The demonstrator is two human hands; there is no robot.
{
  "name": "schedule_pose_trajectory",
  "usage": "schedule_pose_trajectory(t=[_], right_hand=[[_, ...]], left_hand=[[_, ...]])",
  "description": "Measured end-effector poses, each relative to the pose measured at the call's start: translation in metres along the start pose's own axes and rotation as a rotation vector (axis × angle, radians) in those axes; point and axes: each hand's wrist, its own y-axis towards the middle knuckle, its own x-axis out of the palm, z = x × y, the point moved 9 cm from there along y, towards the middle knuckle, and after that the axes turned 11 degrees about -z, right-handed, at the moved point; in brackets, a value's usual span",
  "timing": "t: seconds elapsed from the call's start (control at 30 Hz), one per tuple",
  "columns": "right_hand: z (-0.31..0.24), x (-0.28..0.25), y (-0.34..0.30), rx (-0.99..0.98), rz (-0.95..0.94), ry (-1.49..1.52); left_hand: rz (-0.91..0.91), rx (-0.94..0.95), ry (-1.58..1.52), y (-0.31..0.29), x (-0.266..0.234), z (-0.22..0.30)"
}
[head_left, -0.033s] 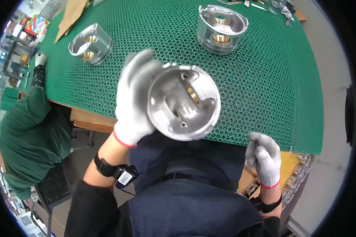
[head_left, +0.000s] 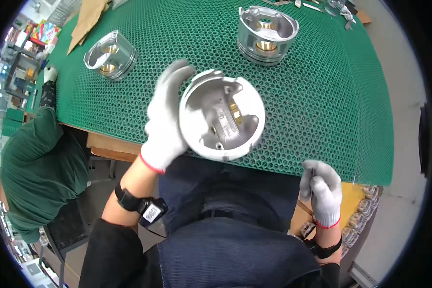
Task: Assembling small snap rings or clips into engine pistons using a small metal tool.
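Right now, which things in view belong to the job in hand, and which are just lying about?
In the job, judging by the hands:
silver piston, in the left hand
thin dark object, pinched in the right hand; exact kind unclear
green honeycomb mat, beneath

Apparently lying about:
left standing piston and right standing piston, untouched on the mat
brown cardboard, upper left

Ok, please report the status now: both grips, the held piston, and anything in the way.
Left grip holding piston, hollow side in view. Right grip pinching small dark piece. Two more pistons farther back on mat, apart from held one.
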Motion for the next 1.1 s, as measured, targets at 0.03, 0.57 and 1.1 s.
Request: schedule_pose_trajectory(t=[0.03,0.57,1.1], right_hand=[[-0.007,-0.004,-0.006,-0.164,0.019,0.012],[-0.073,0.025,0.021,-0.496,0.189,-0.544],[-0.092,0.023,0.038,-0.560,0.129,-0.794]], left_hand=[[-0.176,-0.105,-0.131,0.001,0.018,-0.019],[-0.472,0.335,0.327,0.026,0.057,0.133],[-0.954,0.177,0.430,0.088,0.123,0.104]])
